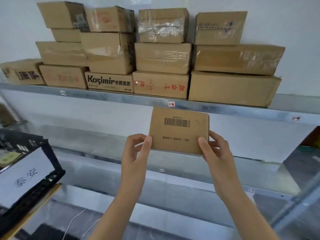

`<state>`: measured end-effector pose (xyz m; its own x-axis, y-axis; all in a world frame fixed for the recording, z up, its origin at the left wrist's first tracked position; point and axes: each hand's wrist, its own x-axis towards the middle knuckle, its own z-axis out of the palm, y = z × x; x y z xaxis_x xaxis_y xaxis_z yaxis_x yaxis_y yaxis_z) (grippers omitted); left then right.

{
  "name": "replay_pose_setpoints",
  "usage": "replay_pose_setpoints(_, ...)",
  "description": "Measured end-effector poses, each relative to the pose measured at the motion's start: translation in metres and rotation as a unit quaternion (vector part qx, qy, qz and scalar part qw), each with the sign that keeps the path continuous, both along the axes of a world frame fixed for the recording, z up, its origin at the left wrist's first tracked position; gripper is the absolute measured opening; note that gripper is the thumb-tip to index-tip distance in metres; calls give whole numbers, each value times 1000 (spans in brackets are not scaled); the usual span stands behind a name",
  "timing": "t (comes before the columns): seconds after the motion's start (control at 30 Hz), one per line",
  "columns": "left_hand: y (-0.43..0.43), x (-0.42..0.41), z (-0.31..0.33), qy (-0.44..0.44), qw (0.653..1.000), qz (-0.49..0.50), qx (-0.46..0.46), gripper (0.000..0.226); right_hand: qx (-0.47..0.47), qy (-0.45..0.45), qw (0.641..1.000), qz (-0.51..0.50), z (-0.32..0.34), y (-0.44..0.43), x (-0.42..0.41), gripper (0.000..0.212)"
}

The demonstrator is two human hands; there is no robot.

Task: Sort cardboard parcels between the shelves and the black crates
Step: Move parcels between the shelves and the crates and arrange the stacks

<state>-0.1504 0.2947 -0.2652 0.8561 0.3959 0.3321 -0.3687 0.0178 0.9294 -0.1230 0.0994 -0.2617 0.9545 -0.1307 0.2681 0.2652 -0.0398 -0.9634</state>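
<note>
White wall (285,32) backs a metal rack whose top shelf (103,96) carries the sorted stock. At far left one black crate (52,161) stands tilted toward the camera, with a white sheet (26,175) bearing handwriting across its front; what it holds cannot be made out. On the top shelf I count fourteen parcels (162,58) in five stacks, left to right: one alone, then four, three, three and three, most of them taped. Small tags sit on the shelf edge, three of them readable as numbers. Below that shelf, held up in the air in front of the rack and touching nothing else, is a fifteenth parcel (178,132), flat face toward the camera with a barcode (176,122) on it. The left hand (136,151) pinches its lower left edge, thumb on the front; the right hand (216,151) grips the lower right corner the same way. My reading is that much of the sorting is done, this parcel's label is being checked, and it still has to go to a shelf or to the crate.
</note>
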Motion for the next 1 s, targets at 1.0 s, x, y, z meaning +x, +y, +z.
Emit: replay_pose_setpoints(1.0, 46, -35, -46, 78, 995, 17, -54, 34, -3, 156, 983, 101, -35, 34, -1, 65)
